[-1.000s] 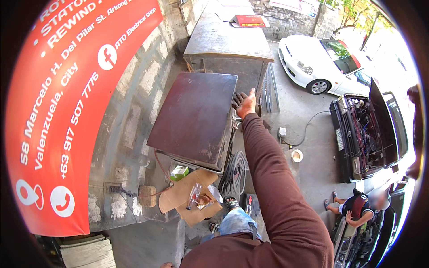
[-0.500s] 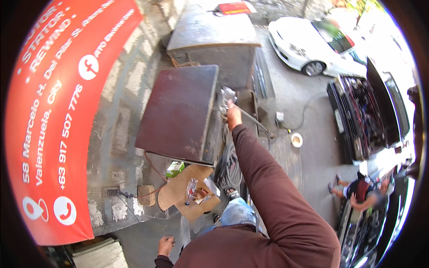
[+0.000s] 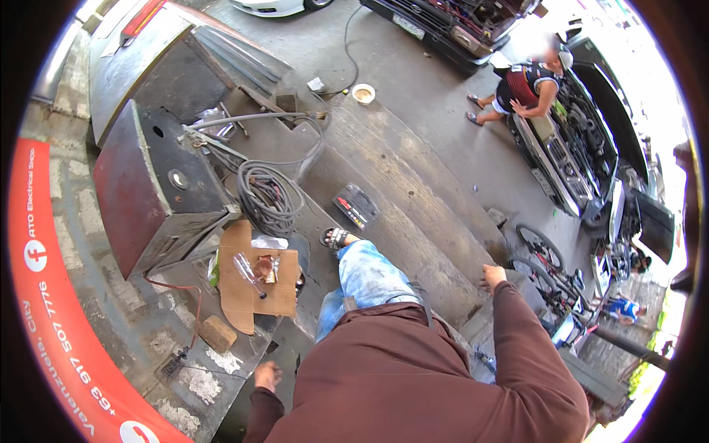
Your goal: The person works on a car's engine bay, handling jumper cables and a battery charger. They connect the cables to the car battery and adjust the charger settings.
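My left hand [image 3: 268,376] hangs low by my side, fingers loosely apart and nothing in it. Out to the right, my right hand [image 3: 493,277] is over the wooden planks with loosely bent fingers and nothing visible in it. Left of my legs is a piece of cardboard [image 3: 238,284] bearing a clear plastic bottle [image 3: 247,267] and a coppery round part [image 3: 264,268]. Beyond it stands a boxy dark red machine [image 3: 177,179] with a clamp handle on its side. A coil of grey cable [image 3: 267,196] lies against it. Crumpled shiny clear material [image 3: 213,122] rests behind the machine.
A black case [image 3: 355,207] sits on the wooden planks [image 3: 399,170] ahead. Farther off are a cup [image 3: 363,93], a vehicle with its hood raised [image 3: 443,29], and a person [image 3: 533,85] leaning at another open car. Bicycles [image 3: 543,255] stand at right; a brick [image 3: 218,334] lies left.
My view and body have turned right. My right hand has left the shiny clear material beside the machine and swung out to the right. My left hand still hangs low.
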The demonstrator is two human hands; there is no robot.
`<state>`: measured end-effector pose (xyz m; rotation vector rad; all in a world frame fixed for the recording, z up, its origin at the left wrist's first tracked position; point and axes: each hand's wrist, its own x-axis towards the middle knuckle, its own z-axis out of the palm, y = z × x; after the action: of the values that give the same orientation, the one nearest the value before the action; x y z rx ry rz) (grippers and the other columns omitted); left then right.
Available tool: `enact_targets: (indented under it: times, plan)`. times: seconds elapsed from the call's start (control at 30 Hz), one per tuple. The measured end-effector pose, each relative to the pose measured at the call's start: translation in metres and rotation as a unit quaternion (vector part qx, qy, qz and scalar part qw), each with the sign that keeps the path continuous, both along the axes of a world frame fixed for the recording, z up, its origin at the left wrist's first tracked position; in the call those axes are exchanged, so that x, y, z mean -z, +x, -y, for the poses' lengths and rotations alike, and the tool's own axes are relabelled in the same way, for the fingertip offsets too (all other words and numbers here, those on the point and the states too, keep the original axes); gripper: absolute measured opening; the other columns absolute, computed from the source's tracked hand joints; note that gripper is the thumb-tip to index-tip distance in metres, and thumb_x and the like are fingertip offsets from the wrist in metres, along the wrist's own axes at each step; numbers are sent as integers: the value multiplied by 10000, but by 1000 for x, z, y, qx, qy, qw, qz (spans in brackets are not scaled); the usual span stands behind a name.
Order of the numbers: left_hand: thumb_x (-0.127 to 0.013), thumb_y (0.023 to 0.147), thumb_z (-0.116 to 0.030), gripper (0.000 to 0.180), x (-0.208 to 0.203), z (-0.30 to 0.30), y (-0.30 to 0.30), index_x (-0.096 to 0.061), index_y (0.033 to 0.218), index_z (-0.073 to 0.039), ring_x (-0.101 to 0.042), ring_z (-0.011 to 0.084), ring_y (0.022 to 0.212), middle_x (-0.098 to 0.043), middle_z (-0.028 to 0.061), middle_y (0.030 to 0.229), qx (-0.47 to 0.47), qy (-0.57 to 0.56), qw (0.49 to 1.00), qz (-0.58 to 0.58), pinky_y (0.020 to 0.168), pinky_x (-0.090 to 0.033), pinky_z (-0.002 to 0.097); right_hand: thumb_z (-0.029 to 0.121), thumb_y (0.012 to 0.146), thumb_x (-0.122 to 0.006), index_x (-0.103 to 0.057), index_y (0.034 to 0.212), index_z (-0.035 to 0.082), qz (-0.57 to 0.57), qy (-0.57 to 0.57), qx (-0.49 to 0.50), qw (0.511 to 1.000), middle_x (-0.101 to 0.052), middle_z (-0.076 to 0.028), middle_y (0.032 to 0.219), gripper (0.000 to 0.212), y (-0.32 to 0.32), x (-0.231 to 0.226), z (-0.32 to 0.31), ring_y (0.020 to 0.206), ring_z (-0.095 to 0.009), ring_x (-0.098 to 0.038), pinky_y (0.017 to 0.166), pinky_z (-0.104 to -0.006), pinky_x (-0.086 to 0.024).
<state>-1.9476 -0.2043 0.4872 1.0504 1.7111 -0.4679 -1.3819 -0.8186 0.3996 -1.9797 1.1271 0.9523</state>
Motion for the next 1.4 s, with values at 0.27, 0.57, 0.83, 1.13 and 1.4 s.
enact_targets:
  times: [0.27, 0.57, 0.83, 1.13, 1.4]
  plan:
    - [-624, 986, -352, 352, 49, -86, 148, -629, 1213, -83, -667, 207, 807, -682, 54, 1018, -2, 75, 988, 134, 699, -519, 377, 291, 982, -678, -625, 1269, 12, 6, 3, -36, 999, -726, -161, 919, 403, -108, -30, 12, 689, -281, -693, 540, -412, -532]
    - [-624, 998, -216, 268, 88, -3, 361, -663, 1193, -36, -668, 150, 781, -706, 60, 980, 180, 28, 966, 184, 639, -512, 295, 289, 943, -713, -709, 1162, -43, 94, 67, -198, 973, -759, -202, 915, 398, -23, 14, -7, 789, -273, -740, 747, -383, -575]
    - [-659, 932, -259, 365, 282, 55, 420, -681, 1184, 3, -682, 204, 723, -713, 94, 927, 123, 105, 979, 126, 631, -540, 398, 311, 978, -661, -710, 1117, 4, 107, 1, -271, 957, -734, -116, 899, 341, 112, 246, 134, 741, -251, -703, 624, -422, -544]
    - [-540, 993, -327, 390, 240, 100, 518, -713, 1289, -140, -675, 349, 1165, -716, 138, 1278, 680, -14, 721, 133, 1012, -529, 401, 237, 996, -648, -602, 1272, -37, 68, 91, -84, 990, -721, -135, 931, 391, 225, 212, 102, 695, -236, -698, 566, -373, -531]
    - [-618, 948, -183, 245, 459, -17, 770, -736, 1013, 22, -729, 270, 845, -766, 151, 984, 206, 44, 975, 64, 703, -578, 428, 260, 992, -643, -687, 1093, -23, 49, 105, -232, 966, -741, -155, 956, 304, 354, 367, 24, 727, -280, -722, 569, -393, -539]
